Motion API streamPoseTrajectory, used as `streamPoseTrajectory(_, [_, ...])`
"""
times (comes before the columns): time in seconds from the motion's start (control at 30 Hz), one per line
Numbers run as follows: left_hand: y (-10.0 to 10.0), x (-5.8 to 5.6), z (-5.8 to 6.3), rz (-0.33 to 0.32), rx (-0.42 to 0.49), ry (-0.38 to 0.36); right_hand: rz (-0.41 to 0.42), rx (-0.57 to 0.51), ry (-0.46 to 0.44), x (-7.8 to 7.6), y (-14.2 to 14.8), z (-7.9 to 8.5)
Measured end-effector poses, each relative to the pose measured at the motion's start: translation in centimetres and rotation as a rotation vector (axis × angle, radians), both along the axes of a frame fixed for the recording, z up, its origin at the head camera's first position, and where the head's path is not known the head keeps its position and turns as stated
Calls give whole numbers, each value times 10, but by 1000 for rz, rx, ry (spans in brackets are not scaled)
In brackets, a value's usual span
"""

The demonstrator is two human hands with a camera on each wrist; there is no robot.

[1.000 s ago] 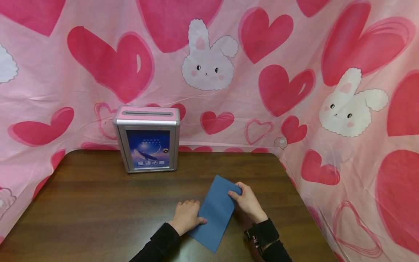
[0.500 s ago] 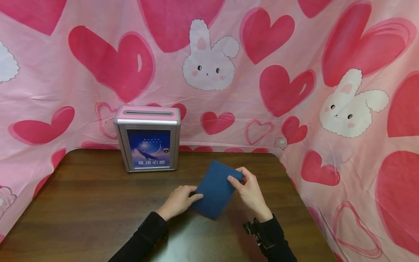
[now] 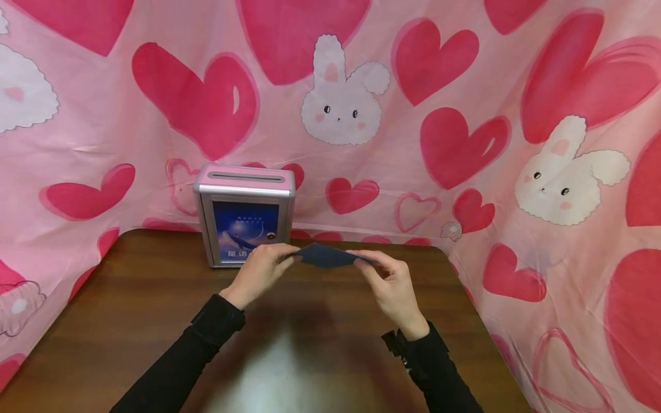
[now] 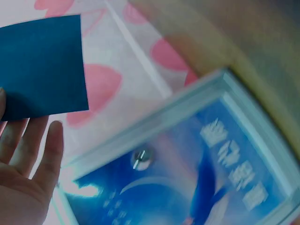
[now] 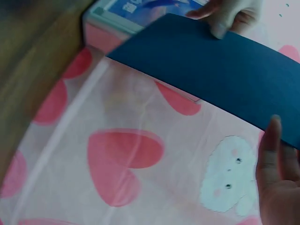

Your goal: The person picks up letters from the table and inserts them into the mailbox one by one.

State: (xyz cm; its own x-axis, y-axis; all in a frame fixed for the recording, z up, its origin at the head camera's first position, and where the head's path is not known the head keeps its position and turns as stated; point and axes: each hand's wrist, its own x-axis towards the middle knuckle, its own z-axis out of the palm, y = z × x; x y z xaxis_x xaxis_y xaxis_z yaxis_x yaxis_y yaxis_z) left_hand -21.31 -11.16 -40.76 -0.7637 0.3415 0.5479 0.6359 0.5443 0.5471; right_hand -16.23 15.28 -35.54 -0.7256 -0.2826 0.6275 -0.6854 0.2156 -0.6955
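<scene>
A plain dark blue paper rectangle (image 3: 325, 256), about envelope-sized, is held up above the table between both hands. In the head view it tilts nearly edge-on; in the right wrist view its broad face (image 5: 201, 65) shows, slightly bowed. My left hand (image 3: 258, 272) pinches its left edge between thumb and fingers. At the opposite edge, my right hand (image 3: 395, 287) pinches it with the thumb below. Behind the left hand stands a silver-framed box (image 3: 248, 192) with a slot (image 3: 247, 177) in its pink top. A small lock (image 4: 142, 160) sits on its blue picture front.
The brown wooden table (image 3: 129, 321) extends beneath both arms. Just past its back edge hangs a pink cloth (image 3: 356, 166) printed with hearts and rabbits, which continues along the right side. The box stands near that back edge, left of centre.
Both hands have raised the blue paper off the table and carried it toward the back, turning it nearly edge-on. The left hand has moved up in front of the box.
</scene>
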Motion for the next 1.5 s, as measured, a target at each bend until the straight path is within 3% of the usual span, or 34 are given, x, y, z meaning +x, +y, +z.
streamPoseTrajectory(0.13, [-13, -3, 24, -8, -14, 97, 97, -46, 148, -6, -8, 13])
streamPoseTrajectory(0.27, [-25, -5, 47, -12, -32, 170, 118, -68, 252, -12, -14, 25])
streamPoseTrajectory(0.53, [-49, -12, 92, 28, -30, 305, 104, -40, 373, -29, -31, 62])
streamPoseTrajectory(0.7, [-63, -19, 113, 60, -24, 346, 115, -15, 429, -37, -44, 82])
streamPoseTrajectory(0.87, [-76, -27, 122, 105, -32, 355, 94, 35, 459, -47, -58, 92])
streamPoseTrajectory(1.0, [-86, -34, 126, 146, -28, 328, 72, 75, 483, -56, -71, 98])
streamPoseTrajectory(1.2, [-100, -45, 130, 207, -14, 345, 71, 134, 486, -72, -89, 110])
streamPoseTrajectory(1.5, [-115, -63, 124, 279, -26, 267, 70, 192, 517, -97, -112, 119])
